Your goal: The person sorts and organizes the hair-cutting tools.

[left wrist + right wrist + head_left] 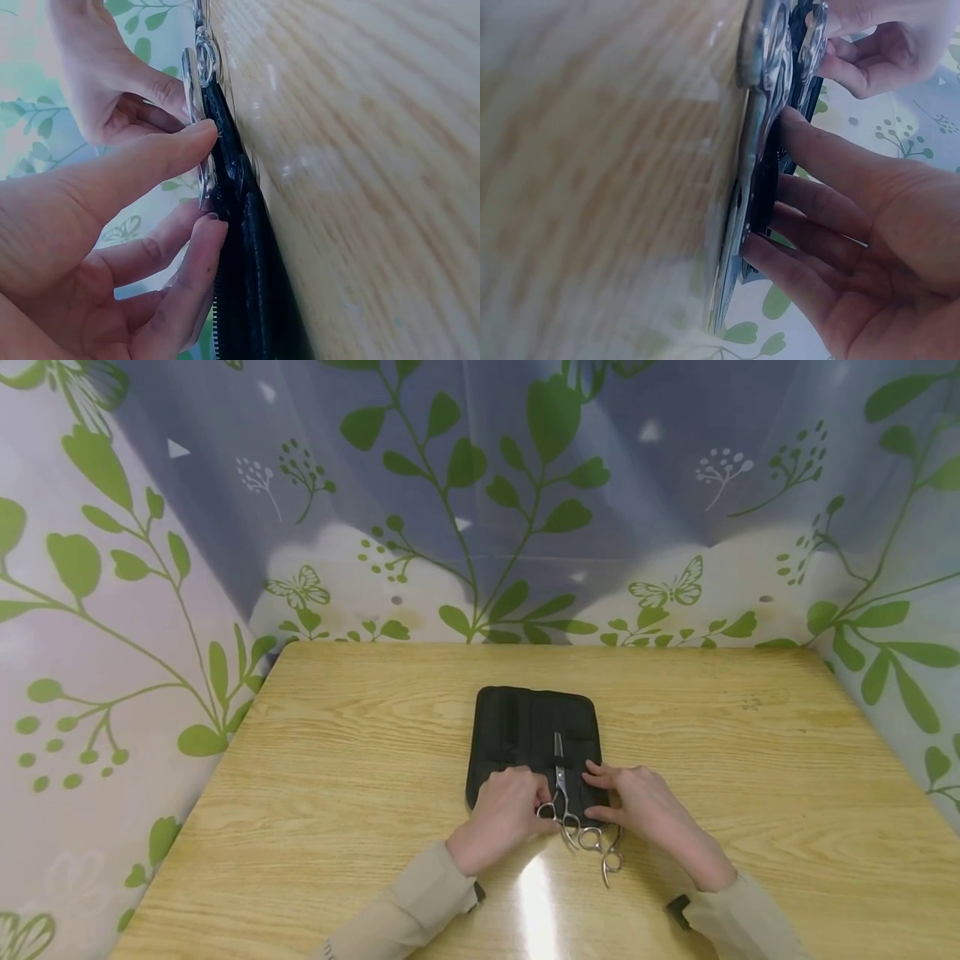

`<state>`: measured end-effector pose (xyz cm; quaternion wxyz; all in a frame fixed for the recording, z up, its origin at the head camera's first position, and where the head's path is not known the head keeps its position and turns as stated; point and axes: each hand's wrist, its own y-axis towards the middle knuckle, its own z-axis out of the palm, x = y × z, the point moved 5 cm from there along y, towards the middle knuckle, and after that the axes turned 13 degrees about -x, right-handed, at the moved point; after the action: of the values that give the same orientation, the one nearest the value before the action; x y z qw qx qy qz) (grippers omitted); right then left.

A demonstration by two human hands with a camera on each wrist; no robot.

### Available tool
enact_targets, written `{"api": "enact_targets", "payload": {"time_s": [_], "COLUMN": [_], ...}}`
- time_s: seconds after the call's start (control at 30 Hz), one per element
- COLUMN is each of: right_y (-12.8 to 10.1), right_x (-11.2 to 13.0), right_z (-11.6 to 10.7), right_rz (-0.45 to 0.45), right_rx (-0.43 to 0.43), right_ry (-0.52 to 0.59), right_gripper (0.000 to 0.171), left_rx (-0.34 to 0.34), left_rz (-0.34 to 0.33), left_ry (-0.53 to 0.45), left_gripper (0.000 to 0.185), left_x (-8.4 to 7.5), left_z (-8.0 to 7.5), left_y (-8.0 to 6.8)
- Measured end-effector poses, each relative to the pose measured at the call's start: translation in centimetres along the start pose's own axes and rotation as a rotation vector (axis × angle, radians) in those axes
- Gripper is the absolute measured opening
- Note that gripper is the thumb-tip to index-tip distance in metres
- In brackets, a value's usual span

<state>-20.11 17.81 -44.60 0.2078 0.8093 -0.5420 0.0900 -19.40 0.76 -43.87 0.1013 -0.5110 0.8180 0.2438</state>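
A black fabric case [525,718] lies open in the middle of the wooden table [360,760]. A pair of silver scissors [560,779] rests on the case, blades pointing away. My left hand [543,802] pinches its finger rings; the left wrist view shows thumb and fingers of this hand [206,176] closing on the metal [193,75] at the case's edge [247,247]. My right hand [600,793] rests with straight fingers on the case's right front corner, pressing it [780,172]. A second pair of scissors [607,856] lies on the table just before the case.
Leaf-patterned curtains [480,527] enclose the table at the back and on both sides. Bare wood [787,777] stretches to the left and right of the case. A bright glare patch [536,902] sits near the front edge between my sleeves.
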Motion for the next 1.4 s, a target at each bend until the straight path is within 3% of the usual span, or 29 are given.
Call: {"api": "enact_targets", "payload": {"time_s": [0.77, 1.1, 1.27, 1.4], "right_y": [-0.1, -0.1, -0.1, -0.1], "right_x": [0.3, 0.0, 0.0, 0.0], "right_z": [-0.2, -0.2, -0.2, -0.2], "right_rz": [-0.006, -0.01, -0.028, -0.031], "right_rx": [0.005, 0.001, -0.011, -0.006], "right_ry": [-0.011, -0.004, -0.007, -0.005], "right_gripper": [0.05, 0.051, 0.051, 0.05], "left_rx": [0.046, 0.047, 0.015, 0.036], "left_rz": [-0.026, -0.037, -0.042, -0.042], "left_ry": [0.002, -0.003, 0.005, 0.006], "left_gripper": [0.034, 0.034, 0.031, 0.031], "left_x": [0.2, 0.4, 0.5, 0.6], "left_z": [0.5, 0.7, 0.7, 0.7], "left_y": [0.8, 1.2, 1.5, 1.6]}}
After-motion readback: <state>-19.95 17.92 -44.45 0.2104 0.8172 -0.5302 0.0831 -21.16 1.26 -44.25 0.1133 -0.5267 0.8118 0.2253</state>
